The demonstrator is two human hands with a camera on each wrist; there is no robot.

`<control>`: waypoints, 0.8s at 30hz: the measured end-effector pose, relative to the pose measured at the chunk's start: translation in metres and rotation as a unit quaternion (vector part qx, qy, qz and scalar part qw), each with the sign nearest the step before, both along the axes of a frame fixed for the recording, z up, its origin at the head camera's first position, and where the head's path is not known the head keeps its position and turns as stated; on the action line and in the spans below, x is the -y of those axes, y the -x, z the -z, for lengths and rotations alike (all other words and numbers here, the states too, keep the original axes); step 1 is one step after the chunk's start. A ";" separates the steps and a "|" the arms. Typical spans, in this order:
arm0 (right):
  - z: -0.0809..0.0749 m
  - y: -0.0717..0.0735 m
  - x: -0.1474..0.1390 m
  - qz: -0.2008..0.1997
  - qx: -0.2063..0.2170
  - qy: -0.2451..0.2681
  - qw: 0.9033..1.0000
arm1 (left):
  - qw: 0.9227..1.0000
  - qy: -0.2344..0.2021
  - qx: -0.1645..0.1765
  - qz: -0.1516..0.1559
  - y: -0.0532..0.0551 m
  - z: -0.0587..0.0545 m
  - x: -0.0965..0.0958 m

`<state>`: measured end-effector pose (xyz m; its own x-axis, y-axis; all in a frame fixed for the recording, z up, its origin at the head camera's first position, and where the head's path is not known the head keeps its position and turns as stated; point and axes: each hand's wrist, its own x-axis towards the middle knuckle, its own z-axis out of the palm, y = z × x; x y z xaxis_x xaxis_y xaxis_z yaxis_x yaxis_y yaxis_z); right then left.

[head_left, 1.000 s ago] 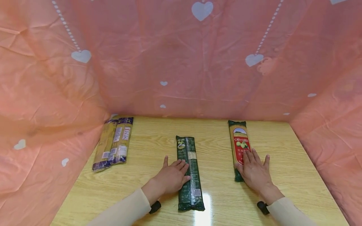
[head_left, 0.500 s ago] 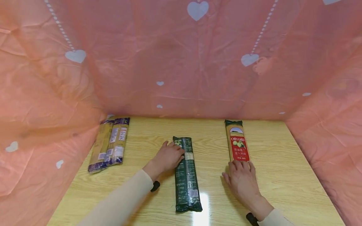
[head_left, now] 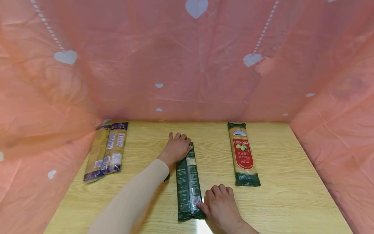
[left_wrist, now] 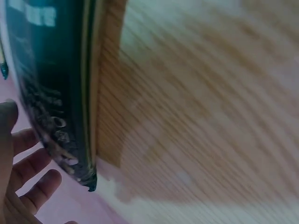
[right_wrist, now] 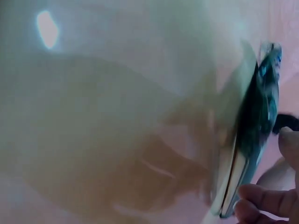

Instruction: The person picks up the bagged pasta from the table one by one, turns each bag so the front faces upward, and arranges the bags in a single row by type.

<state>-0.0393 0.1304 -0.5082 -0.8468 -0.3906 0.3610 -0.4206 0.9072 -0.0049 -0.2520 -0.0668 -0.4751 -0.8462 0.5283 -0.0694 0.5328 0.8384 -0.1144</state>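
Note:
A dark green spaghetti pack point(head_left: 187, 185) lies lengthwise, back label up, in the middle of the wooden table in the head view. My left hand point(head_left: 176, 148) covers its far left corner, thumb over the pack and fingers spread beyond the end. In the left wrist view, the fingers point(left_wrist: 35, 191) show loosely bent beside the end of the pack point(left_wrist: 60, 93). By the near right edge is my right hand point(head_left: 222, 206), its thumb touching the pack and its other fingers to the right. The right wrist view shows fingertips point(right_wrist: 247, 193) at the pack's edge point(right_wrist: 259, 112).
A red-labelled Olivoilà spaghetti pack point(head_left: 242, 152) lies at the right. Two purple-ended pasta packs point(head_left: 97, 152) lie side by side at the far left. A pink cloth with hearts point(head_left: 198, 65) walls the back and both sides of the table point(head_left: 280, 182).
My right hand has left the red-labelled pack and moved left and nearer, to the green pack's near end. My left hand has slid from the green pack's middle to its far end.

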 end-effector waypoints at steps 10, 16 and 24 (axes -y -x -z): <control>0.007 -0.009 0.017 0.021 0.044 -0.005 0.999 | 0.999 0.008 0.037 -0.030 0.015 0.015 -0.013; 0.008 -0.007 0.020 0.021 0.049 -0.013 0.999 | 0.998 -0.016 0.042 -0.040 0.013 0.015 -0.016; 0.007 -0.005 0.021 0.020 0.037 -0.009 0.999 | 1.000 0.002 -0.007 -0.013 0.014 0.006 -0.014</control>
